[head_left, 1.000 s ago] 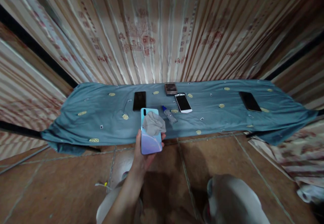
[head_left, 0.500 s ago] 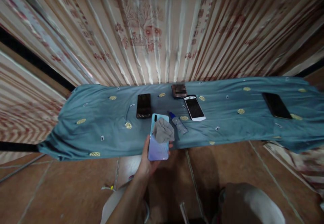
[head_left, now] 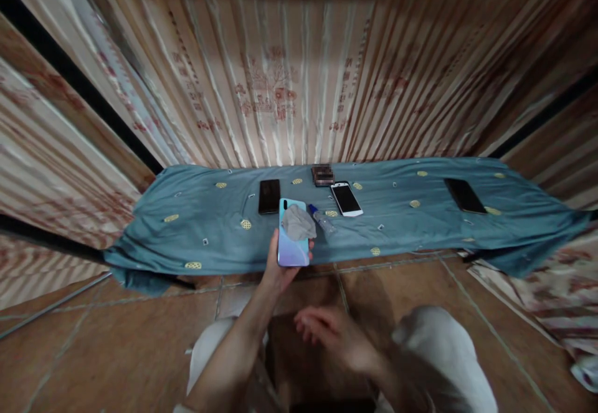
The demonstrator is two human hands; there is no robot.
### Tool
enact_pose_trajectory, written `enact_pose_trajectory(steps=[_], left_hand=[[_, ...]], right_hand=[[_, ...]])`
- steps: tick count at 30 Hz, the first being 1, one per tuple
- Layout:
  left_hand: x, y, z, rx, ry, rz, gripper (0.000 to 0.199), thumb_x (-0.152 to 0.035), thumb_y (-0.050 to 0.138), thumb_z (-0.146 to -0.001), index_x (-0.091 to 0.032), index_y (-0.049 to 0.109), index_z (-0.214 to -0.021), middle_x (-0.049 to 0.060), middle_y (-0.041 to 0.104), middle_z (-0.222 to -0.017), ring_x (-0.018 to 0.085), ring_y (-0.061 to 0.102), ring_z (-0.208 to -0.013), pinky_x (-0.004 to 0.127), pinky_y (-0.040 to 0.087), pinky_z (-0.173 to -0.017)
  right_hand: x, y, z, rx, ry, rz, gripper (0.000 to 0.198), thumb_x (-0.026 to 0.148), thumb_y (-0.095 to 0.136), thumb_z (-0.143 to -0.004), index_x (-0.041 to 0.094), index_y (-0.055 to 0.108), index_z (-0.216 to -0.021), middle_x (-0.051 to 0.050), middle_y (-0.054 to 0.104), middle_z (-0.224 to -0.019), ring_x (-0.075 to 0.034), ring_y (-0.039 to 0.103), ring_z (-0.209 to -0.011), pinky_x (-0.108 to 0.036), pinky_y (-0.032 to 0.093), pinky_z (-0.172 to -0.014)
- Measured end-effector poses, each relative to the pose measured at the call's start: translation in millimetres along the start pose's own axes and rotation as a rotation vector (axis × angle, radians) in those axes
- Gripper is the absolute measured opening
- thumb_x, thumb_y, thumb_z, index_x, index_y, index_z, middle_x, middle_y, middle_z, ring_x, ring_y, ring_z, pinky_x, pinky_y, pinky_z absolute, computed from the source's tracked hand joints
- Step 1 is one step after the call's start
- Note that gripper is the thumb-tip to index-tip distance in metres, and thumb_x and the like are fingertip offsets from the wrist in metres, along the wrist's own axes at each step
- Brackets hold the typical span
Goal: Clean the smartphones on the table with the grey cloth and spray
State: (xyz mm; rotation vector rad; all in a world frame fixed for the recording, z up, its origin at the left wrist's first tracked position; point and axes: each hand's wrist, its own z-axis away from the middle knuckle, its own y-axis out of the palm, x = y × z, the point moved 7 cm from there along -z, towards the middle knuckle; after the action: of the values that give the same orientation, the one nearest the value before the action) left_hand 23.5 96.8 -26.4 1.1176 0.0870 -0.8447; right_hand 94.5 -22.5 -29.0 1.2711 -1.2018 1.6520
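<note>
A blue-to-purple smartphone point(head_left: 293, 255) rests back side up in my left hand point(head_left: 280, 276), whose fingers wrap round its edges near the front of the table. On the phone's back lies a crumpled grey cloth point(head_left: 298, 222), partly covering it. My right hand point(head_left: 324, 332) is in the air above my lap, fingers loosely curled together; I see nothing in it. Just right of the phone, a small clear bottle with a blue cap point(head_left: 323, 220) lies on its side.
A teal patterned cloth point(head_left: 210, 238) covers the long table. On it lie a black phone point(head_left: 270, 197) at left, a white-framed phone point(head_left: 346, 199), a dark pixelated item point(head_left: 322, 175), and another dark phone point(head_left: 465, 195) far right. Curtains point(head_left: 280, 20) hang behind; dark poles flank the table.
My right hand has come into view over my lap. The view has tilted and shifted, while my left hand still holds the smartphone with the grey cloth on it.
</note>
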Motion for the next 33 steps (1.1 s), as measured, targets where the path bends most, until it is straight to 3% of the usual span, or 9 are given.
enact_pose_trajectory(steps=[1,3,5,9,13,15,21,28,33], left_hand=[[1.3,2.7,2.0,-0.012,-0.002,-0.009,0.056,-0.050,0.032,-0.097,-0.011,0.057,-0.128,0.011,0.074,-0.085,0.022,0.070,-0.068,0.031,0.054,-0.057],[3.2,9.4,4.4,-0.033,0.007,-0.006,0.053,-0.048,0.032,-0.098,-0.010,0.060,-0.123,0.009,0.074,-0.081,0.019,0.069,-0.065,0.029,0.054,-0.060],[4.4,16.8,5.0,-0.039,0.024,0.023,0.047,-0.043,0.036,-0.098,-0.011,0.062,-0.121,0.006,0.074,-0.081,0.016,0.068,-0.066,0.028,0.055,-0.066],[5.2,22.0,-0.1,-0.047,0.043,0.048,0.040,-0.040,0.044,-0.096,-0.015,0.064,-0.119,0.003,0.075,-0.083,0.015,0.068,-0.070,0.025,0.054,-0.070],[3.4,3.4,-15.4,-0.156,0.077,-0.002,0.036,-0.037,0.043,-0.096,-0.018,0.064,-0.119,0.002,0.074,-0.087,0.014,0.069,-0.077,0.023,0.053,-0.075],[5.2,-6.2,-24.2,-0.216,0.079,-0.054,0.035,-0.034,0.044,-0.096,-0.021,0.061,-0.124,0.002,0.075,-0.093,0.013,0.070,-0.082,0.022,0.053,-0.077],[10.7,3.8,-40.5,-0.097,0.132,-0.024,0.039,-0.037,0.050,-0.093,-0.024,0.058,-0.129,0.007,0.071,-0.115,0.019,0.065,-0.109,0.028,0.053,-0.088],[14.0,0.6,-46.0,-0.172,0.080,-0.070,0.037,-0.040,0.045,-0.095,-0.016,0.065,-0.117,0.008,0.075,-0.099,0.021,0.070,-0.095,0.032,0.054,-0.085],[11.0,-3.4,-48.1,-0.195,0.092,-0.064,0.042,-0.040,0.047,-0.095,-0.017,0.060,-0.126,0.005,0.075,-0.090,0.017,0.069,-0.073,0.031,0.055,-0.077]], right_hand=[[14.8,-20.8,-9.6,-0.108,-0.075,0.068,0.035,0.041,0.042,-0.099,0.024,0.071,-0.108,-0.005,0.074,-0.090,-0.019,0.070,-0.079,-0.036,0.057,-0.078],[46.4,-59.9,-30.6,-0.316,-0.254,0.253,0.038,0.037,0.038,-0.100,0.024,0.064,-0.124,-0.010,0.067,-0.123,-0.023,0.063,-0.115,-0.043,0.047,-0.103],[67.1,-80.2,-53.8,-0.374,-0.393,0.427,0.044,0.035,0.036,-0.099,0.019,0.056,-0.134,-0.013,0.055,-0.141,-0.025,0.047,-0.134,-0.047,0.036,-0.114],[65.0,-79.4,-84.9,-0.343,-0.463,0.612,0.049,0.030,0.031,-0.099,0.016,0.045,-0.144,-0.013,0.039,-0.154,-0.024,0.029,-0.146,-0.050,0.025,-0.120],[49.6,-55.2,-87.4,-0.254,-0.525,0.621,0.049,0.028,0.029,-0.101,0.018,0.040,-0.148,-0.011,0.039,-0.154,-0.021,0.028,-0.146,-0.047,0.028,-0.120],[44.3,-52.7,-93.0,-0.231,-0.520,0.604,0.050,0.029,0.030,-0.101,0.016,0.038,-0.148,-0.013,0.037,-0.155,-0.022,0.027,-0.146,-0.047,0.028,-0.120],[31.1,-76.6,-137.8,-0.232,-0.406,0.541,0.053,0.037,0.035,-0.100,0.022,0.034,-0.151,-0.009,0.025,-0.161,-0.024,0.021,-0.149,-0.049,0.023,-0.121],[7.2,-90.4,-162.2,-0.242,-0.300,0.508,0.058,0.041,0.034,-0.100,0.017,0.029,-0.152,-0.012,0.027,-0.160,-0.023,0.022,-0.149,-0.047,0.021,-0.122],[-3.7,-101.4,-164.2,-0.293,-0.280,0.476,0.058,0.046,0.032,-0.100,0.018,0.031,-0.152,-0.011,0.033,-0.157,-0.022,0.028,-0.147,-0.047,0.023,-0.121]])
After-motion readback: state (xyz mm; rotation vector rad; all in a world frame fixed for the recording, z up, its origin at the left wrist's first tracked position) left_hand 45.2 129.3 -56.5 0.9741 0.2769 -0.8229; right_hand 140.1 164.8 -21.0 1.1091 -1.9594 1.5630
